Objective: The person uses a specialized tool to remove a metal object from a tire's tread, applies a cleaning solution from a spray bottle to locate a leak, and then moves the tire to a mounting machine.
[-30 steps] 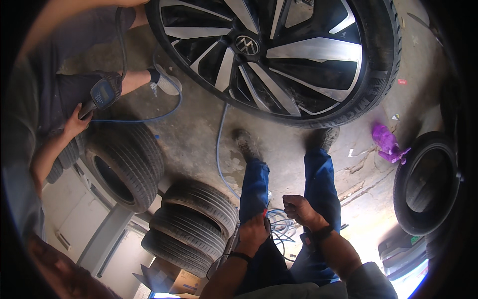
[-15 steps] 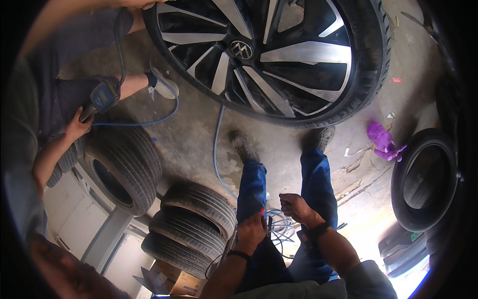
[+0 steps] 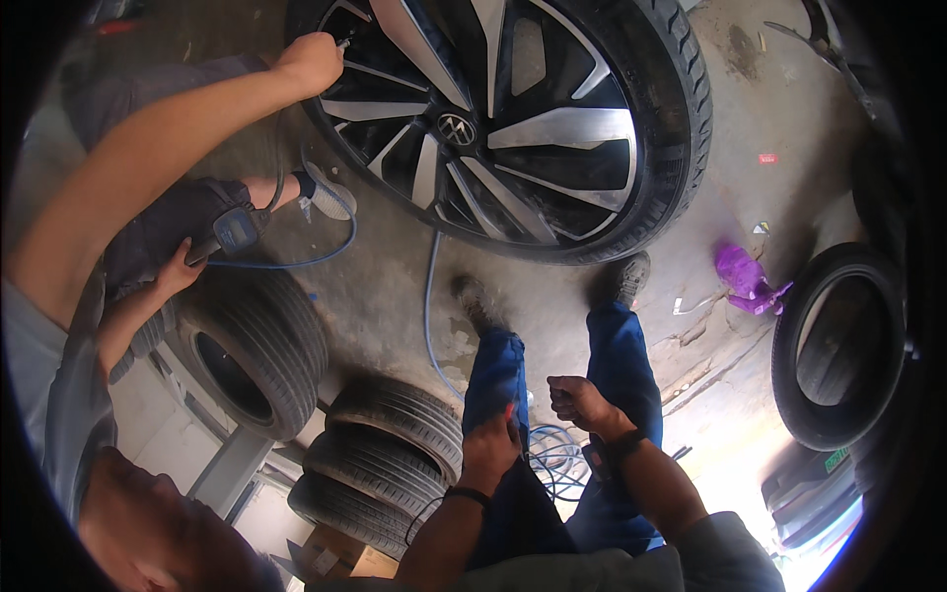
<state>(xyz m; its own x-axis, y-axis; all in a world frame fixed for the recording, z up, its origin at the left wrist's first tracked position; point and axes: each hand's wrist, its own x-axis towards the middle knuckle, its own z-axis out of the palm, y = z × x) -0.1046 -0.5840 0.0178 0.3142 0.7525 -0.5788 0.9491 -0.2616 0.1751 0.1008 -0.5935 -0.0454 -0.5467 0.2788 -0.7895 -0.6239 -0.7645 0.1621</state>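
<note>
A spoked alloy wheel (image 3: 456, 129) with its tyre mounted lies beyond the person's shoes (image 3: 631, 281). Well apart from the wheel, on the person's near side of it, the left hand (image 3: 491, 449) is closed around a small red-and-dark item (image 3: 510, 414), mostly hidden by the fingers. The right hand (image 3: 580, 403), on the same side of the wheel, is clenched; whether it holds anything cannot be told.

At the wheel's left edge is a co-worker's raised hand (image 3: 314, 64), a small metallic tip (image 3: 343, 44) showing at its fingers. The co-worker's lower hand (image 3: 178, 266), left of the wheel, grips a blue-faced tyre inflator gauge (image 3: 237, 232). A blue air hose (image 3: 430, 316) runs from the wheel's near edge toward the person. Stacked tyres (image 3: 390, 459) sit to the wheel's near left; a purple plastic bag (image 3: 742, 276) and an upright tyre (image 3: 789, 365) are to its near right.
</note>
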